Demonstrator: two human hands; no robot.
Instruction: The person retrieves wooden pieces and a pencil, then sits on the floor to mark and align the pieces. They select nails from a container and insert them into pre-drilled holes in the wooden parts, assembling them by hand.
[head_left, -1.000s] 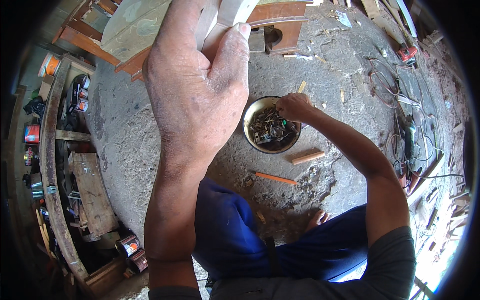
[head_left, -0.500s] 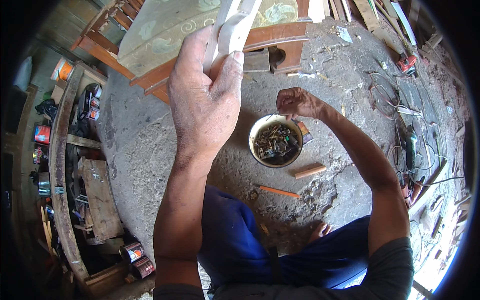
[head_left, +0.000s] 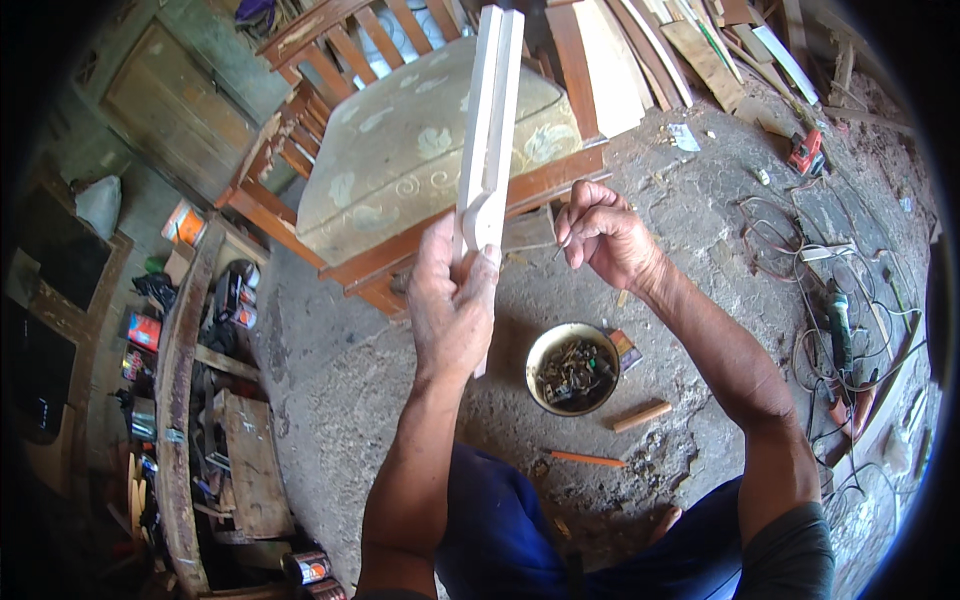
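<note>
My left hand (head_left: pixel 452 305) grips a pale length of wood (head_left: pixel 491 130) near its lower end, thumb and fingers on either side. The wood stands almost upright, with a lengthwise groove and a rounded bump just above my thumb. To its right, my right hand (head_left: pixel 612 240) is raised and closed in a pinch on a thin, dark nail (head_left: pixel 561 250), mostly hidden by the fingertips. Below that hand, a light bowl with a dark rim (head_left: pixel 531 372) sits on the floor, holding a heap of small metal hardware (head_left: pixel 574 372).
A small box (head_left: pixel 627 347) touches the bowl's right side. Nearer me lie a short wooden block (head_left: pixel 641 416) and an orange pencil (head_left: pixel 587 459). A cushioned wooden seat (head_left: pixel 400 160) stands ahead. Cables and an angle grinder (head_left: pixel 840 325) are at right; a wooden frame with cans (head_left: pixel 180 400) is at left.
My right hand has risen away from the bowl with the nail. My left hand and the wood sit lower and farther right in view, showing more of the wood's length. The view has shifted too.
</note>
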